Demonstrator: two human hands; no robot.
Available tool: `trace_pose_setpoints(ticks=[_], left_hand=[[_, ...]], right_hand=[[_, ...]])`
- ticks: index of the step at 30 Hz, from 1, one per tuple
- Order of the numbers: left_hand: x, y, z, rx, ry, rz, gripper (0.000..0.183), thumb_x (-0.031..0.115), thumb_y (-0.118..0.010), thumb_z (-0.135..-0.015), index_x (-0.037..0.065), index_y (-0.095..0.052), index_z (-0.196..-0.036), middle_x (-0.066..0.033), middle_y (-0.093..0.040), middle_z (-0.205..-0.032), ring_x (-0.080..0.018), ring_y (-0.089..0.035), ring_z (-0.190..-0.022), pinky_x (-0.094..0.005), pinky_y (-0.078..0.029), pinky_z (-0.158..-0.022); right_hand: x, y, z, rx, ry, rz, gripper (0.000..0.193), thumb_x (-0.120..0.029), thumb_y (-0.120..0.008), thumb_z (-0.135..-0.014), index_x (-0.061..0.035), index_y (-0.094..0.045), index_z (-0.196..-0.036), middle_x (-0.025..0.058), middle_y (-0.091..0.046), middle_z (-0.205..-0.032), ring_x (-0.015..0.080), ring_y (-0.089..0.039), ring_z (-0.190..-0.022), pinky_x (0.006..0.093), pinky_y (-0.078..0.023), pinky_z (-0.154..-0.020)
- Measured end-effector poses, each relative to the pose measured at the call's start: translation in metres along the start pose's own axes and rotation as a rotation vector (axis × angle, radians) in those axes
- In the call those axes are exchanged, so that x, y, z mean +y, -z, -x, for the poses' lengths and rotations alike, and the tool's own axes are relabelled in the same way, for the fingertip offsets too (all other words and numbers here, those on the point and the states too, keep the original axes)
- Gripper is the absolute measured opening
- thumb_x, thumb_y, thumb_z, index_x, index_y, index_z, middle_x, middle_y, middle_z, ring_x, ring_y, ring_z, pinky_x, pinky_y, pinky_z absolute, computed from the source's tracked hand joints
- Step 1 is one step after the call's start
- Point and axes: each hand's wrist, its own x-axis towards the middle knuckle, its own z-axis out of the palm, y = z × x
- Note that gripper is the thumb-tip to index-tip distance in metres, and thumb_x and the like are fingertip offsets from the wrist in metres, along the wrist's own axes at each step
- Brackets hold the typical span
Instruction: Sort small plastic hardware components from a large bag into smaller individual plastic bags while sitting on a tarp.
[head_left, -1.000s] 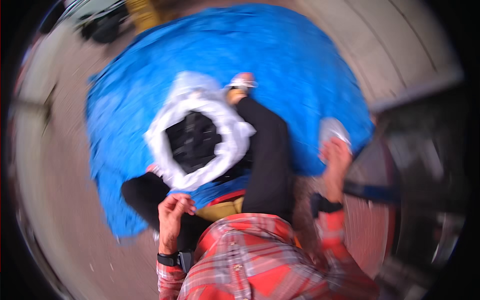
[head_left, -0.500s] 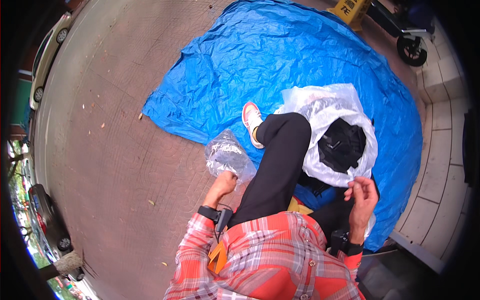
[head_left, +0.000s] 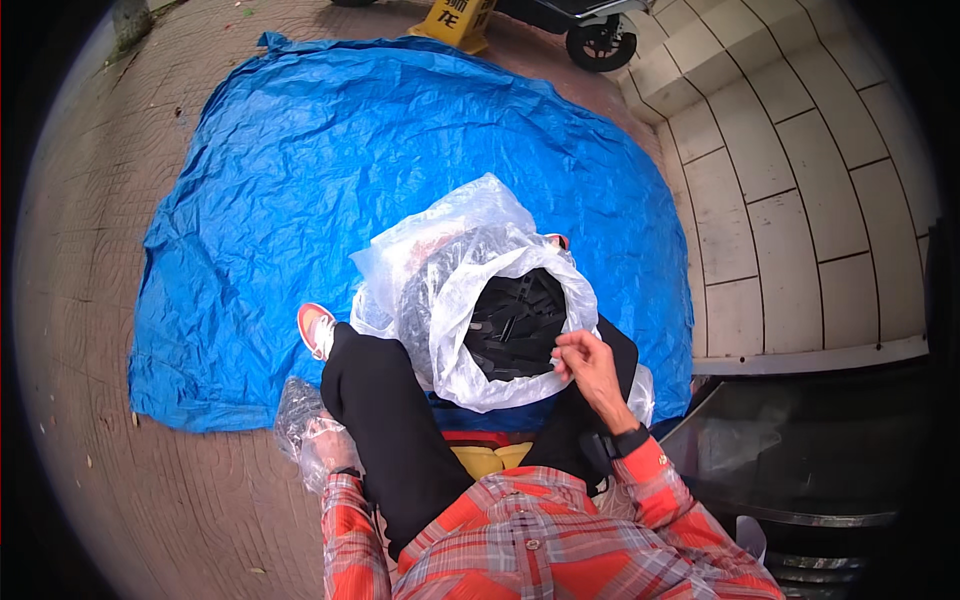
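The blue tarp (head_left: 250, 180) spreads ahead of both hands. Next in size, the white plastic bag (head_left: 455, 330) stands open-mouthed between the knees, its rim just beside the right hand, toward that hand's left. The smaller clear bag (head_left: 292, 415) is at the left hand, outside the left trouser leg (head_left: 385, 430), something dark within it. The left hand (head_left: 328, 445) has plastic film over or around it; how tightly it grips, I cannot tell. The right hand (head_left: 590, 370) is half curled, fingertips near thumb, at the rim; whether it pinches film or anything small is unclear. Smallest, the loose black pieces (head_left: 520, 320) lie left of the right hand, inside the white bag. The soft rim could fold inward if pulled, tipping pieces out; a loose left grip could let the clear bag slip and spill.
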Motion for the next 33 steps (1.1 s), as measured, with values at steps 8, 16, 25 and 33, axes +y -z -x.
trace_pose_setpoints(ticks=[8, 16, 25, 33], left_hand=[[-0.066, 0.082, 0.006, 0.015, 0.267, 0.374, 0.022, 0.009, -0.052, -0.08, 0.002, -0.056, -0.1, -0.0132, -0.057, -0.088, -0.0203, -0.057, -0.075, -0.0372, -0.046, -0.072], [-0.097, 0.16, -0.02, -0.185, 0.991, 0.87, 0.021, 0.008, -0.053, -0.082, 0.006, -0.059, -0.102, -0.0027, -0.057, -0.071, -0.0144, -0.054, -0.059, -0.0279, -0.045, -0.052], [-0.105, 0.203, -0.032, -0.414, 0.952, 0.483, 0.024, 0.007, -0.054, -0.079, 0.006, -0.061, -0.102, -0.0052, -0.062, -0.082, -0.0181, -0.059, -0.062, -0.0318, -0.048, -0.047], [-0.071, 0.184, -0.005, -0.02, 1.316, 1.331, 0.041, 0.0, -0.062, -0.069, 0.003, -0.053, -0.108, -0.0104, -0.061, -0.089, -0.0206, -0.06, -0.064, -0.0294, -0.049, -0.049]], right_hand=[[0.002, -0.037, -0.06, -0.065, 0.753, 0.665, 0.021, 0.0, -0.057, -0.074, -0.002, -0.055, -0.095, 0.0137, -0.05, -0.087, 0.03, -0.052, -0.084, 0.0346, -0.045, -0.072], [0.012, -0.044, -0.066, -0.022, 0.9, 1.007, 0.025, -0.005, -0.061, -0.069, -0.0052, -0.054, -0.093, 0.011, -0.047, -0.087, 0.029, -0.047, -0.083, 0.0387, -0.04, -0.069], [0.01, -0.048, -0.057, -0.015, 1.021, 1.191, 0.012, -0.013, -0.06, -0.072, -0.0068, -0.055, -0.081, 0.0107, -0.048, -0.085, 0.0281, -0.046, -0.084, 0.0383, -0.037, -0.067], [0.007, -0.024, -0.054, 0.118, 1.002, 0.916, 0.009, -0.011, -0.062, -0.073, -0.0042, -0.062, -0.079, 0.0102, -0.054, -0.073, 0.0278, -0.052, -0.074, 0.0384, -0.041, -0.067]])
